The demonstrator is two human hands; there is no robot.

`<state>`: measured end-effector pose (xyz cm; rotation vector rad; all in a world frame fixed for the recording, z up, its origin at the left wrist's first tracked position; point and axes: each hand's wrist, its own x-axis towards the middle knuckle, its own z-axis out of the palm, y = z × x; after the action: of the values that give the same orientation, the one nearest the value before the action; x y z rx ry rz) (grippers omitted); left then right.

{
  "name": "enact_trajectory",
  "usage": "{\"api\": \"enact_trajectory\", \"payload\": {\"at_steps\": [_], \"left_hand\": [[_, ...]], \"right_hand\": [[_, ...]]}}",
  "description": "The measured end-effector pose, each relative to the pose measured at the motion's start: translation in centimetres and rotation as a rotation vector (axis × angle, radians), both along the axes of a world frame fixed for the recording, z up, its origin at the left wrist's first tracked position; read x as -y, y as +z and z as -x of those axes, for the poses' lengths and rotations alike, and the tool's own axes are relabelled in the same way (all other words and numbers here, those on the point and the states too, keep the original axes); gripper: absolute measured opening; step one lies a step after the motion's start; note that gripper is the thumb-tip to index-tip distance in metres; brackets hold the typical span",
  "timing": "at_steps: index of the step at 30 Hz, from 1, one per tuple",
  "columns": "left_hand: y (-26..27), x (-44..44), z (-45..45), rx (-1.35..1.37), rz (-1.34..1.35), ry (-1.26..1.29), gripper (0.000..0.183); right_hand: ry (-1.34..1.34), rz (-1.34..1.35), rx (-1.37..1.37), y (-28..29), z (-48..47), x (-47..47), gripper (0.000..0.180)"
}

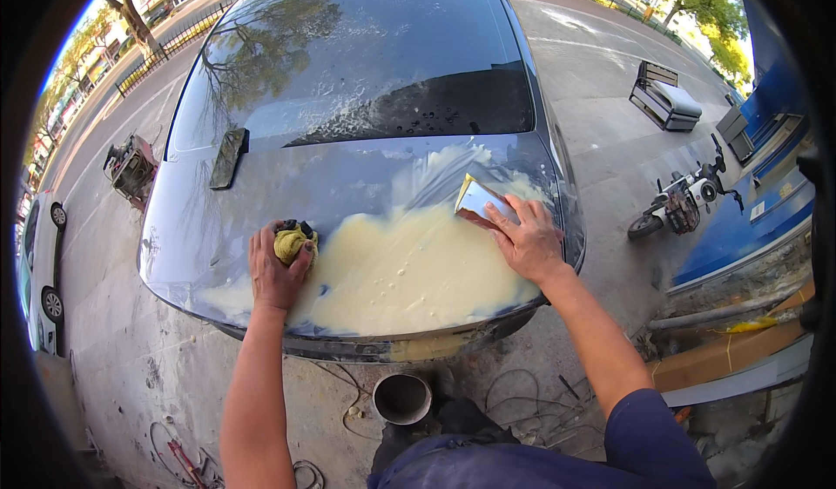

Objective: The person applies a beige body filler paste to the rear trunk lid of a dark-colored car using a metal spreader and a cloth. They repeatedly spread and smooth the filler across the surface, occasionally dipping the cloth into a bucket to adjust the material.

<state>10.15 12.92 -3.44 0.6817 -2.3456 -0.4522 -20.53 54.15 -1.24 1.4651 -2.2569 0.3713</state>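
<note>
Before me is the rear deck of a dark car (307, 175), below its sloping glass. A wet, cream-yellow film, perhaps sanding slurry, covers much of the panel. My left hand (277, 270) is closed around a crumpled yellow cloth (287, 247), with small black pieces showing at its top. It rests on the panel at the film's left side. On the right, my right hand (532, 237) grips a block with a shiny face (480, 201), apparently a sanding block, tilted on the smeared surface. The block's underside is hidden.
A dark, wet flat block (228, 159) lies on the panel near the glass. By my feet stands a bucket (401, 399), with hoses (532, 401) on the concrete. A motorbike (679, 198) and a bench (663, 97) stand right; a machine (130, 169) is left.
</note>
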Motion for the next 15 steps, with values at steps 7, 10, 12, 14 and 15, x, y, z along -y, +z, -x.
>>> {"api": "enact_trajectory", "payload": {"at_steps": [7,10,12,14,15], "left_hand": [[-0.4,0.8,-0.7,0.011,-0.005,0.01,0.061],[-0.4,0.5,-1.3,0.031,-0.011,0.035,0.062],[0.1,0.0,-1.0,0.042,-0.025,0.054,0.062],[-0.3,0.1,-0.3,0.04,-0.023,0.053,0.065],[-0.4,0.3,-0.4,0.044,-0.028,0.05,0.066]], "right_hand": [[0.433,-0.082,0.232,1.2,-11.8,4.4,0.063],[0.46,-0.104,0.171,1.9,-6.2,2.8,0.055],[0.323,-0.088,0.105,1.6,0.0,-0.3,0.055],[0.213,-0.072,0.066,1.2,1.7,-1.5,0.057],[0.186,-0.058,0.057,1.1,1.1,-1.3,0.057]]}}
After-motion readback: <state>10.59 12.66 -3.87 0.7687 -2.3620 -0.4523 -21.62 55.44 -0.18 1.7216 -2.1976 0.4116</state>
